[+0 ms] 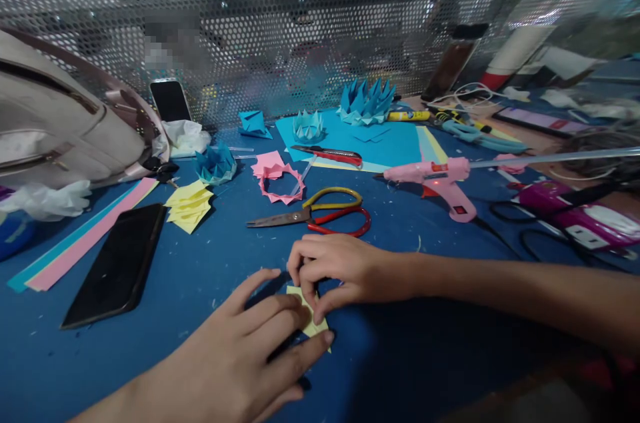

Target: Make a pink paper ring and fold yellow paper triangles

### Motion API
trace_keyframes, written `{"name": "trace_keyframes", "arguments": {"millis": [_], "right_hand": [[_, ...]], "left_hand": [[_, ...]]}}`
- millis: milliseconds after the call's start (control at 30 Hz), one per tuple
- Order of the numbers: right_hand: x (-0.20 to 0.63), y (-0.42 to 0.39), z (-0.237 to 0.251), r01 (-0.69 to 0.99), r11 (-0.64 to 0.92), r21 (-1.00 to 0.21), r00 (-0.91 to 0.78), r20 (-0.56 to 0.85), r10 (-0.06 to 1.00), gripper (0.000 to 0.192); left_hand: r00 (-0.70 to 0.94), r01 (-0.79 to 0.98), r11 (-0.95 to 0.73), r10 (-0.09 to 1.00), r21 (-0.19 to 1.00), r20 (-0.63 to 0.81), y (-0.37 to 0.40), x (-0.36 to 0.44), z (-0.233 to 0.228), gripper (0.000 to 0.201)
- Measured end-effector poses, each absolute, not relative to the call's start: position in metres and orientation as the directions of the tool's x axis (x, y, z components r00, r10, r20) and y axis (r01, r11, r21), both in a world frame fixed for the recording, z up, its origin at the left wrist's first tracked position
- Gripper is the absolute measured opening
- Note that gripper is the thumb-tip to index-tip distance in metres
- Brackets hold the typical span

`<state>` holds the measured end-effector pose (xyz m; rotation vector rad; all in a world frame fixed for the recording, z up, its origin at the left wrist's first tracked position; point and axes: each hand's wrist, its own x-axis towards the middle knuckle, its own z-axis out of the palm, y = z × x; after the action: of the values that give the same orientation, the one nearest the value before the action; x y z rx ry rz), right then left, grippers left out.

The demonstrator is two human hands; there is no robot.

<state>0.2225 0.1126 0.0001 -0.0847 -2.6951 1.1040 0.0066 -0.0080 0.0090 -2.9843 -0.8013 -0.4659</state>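
Note:
A small yellow paper piece (311,322) lies on the blue table (200,276) near me. My left hand (250,350) rests flat over it, fingers spread and pressing its lower edge. My right hand (340,270) reaches in from the right, and its fingertips pinch the upper part of the paper, creasing it. Most of the paper is hidden under my fingers.
Scissors (320,215) with red and yellow handles lie just beyond my hands. A pink glue gun (440,180) sits to the right, a black phone (117,263) to the left. Folded yellow (190,206), pink (280,180) and blue (365,103) paper shapes, a red cutter (333,154), paper strips (80,240) and a bag (60,123) fill the back.

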Motion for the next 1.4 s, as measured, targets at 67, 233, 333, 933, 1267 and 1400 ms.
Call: {"name": "trace_keyframes", "arguments": {"millis": [67, 233, 333, 933, 1267, 1400], "right_hand": [[0.222, 0.1122, 0.0001, -0.024, 0.712, -0.702, -0.973, 0.179, 0.143, 0.026], [0.222, 0.1119, -0.0009, -0.024, 0.718, -0.696, -0.972, 0.184, 0.146, 0.027], [0.2223, 0.1116, -0.0006, -0.03, 0.724, -0.69, -0.972, 0.188, 0.139, 0.027], [0.2239, 0.1117, -0.0031, -0.05, 0.759, -0.649, -0.973, 0.205, 0.111, 0.027], [0.2242, 0.1117, -0.0037, -0.063, 0.766, -0.639, -0.971, 0.216, 0.101, 0.026], [0.2238, 0.1117, -0.0023, -0.062, 0.766, -0.64, -0.972, 0.213, 0.099, 0.025]], "left_hand": [[0.824, 0.503, -0.864, 0.493, 0.041, 0.281, -0.008, 0.008, 0.01, 0.043], [0.823, 0.532, -0.847, 0.519, 0.006, 0.232, -0.0095, 0.0103, 0.0088, 0.056], [0.825, 0.523, -0.852, 0.509, 0.009, 0.247, -0.0105, 0.0099, 0.0066, 0.055], [0.816, 0.521, -0.853, 0.507, 0.026, 0.278, -0.0097, 0.0085, 0.0045, 0.05], [0.806, 0.531, -0.845, 0.525, 0.056, 0.272, -0.0125, 0.0083, 0.0035, 0.052], [0.81, 0.534, -0.845, 0.524, 0.041, 0.262, -0.0132, 0.0094, 0.0053, 0.053]]}}
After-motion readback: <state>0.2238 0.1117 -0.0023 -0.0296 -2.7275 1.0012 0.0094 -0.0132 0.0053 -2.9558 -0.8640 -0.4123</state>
